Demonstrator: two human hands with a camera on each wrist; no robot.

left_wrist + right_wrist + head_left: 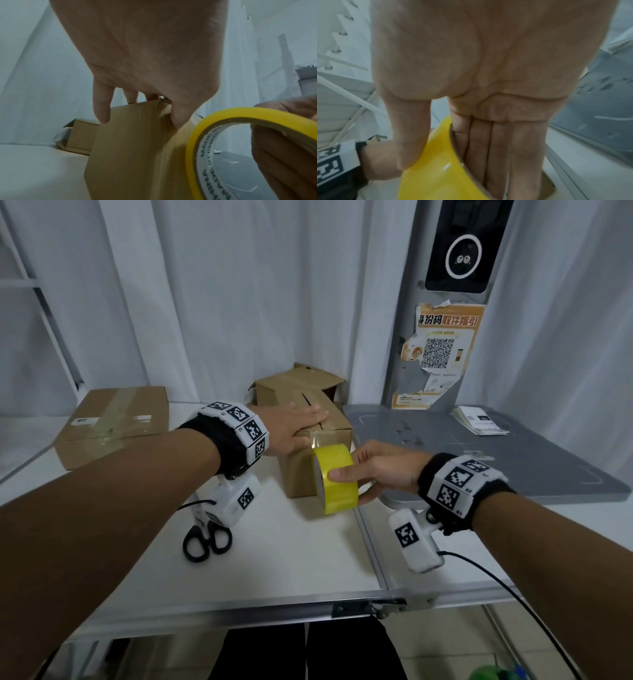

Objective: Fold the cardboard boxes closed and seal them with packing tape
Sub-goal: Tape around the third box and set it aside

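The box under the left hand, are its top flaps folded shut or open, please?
Shut: the flaps of the box lie flat under the left hand, meeting at a seam.

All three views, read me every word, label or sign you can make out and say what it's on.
"MADE IN CHINA": inner core of the yellow tape roll.
"身份码取件指引": orange paper poster on the grey pillar.
Poster's small print, white label on the flat taped cardboard box, white paper slips: too small to read.

matt brown cardboard box (318, 436), glossy yellow plastic tape roll (337, 479)
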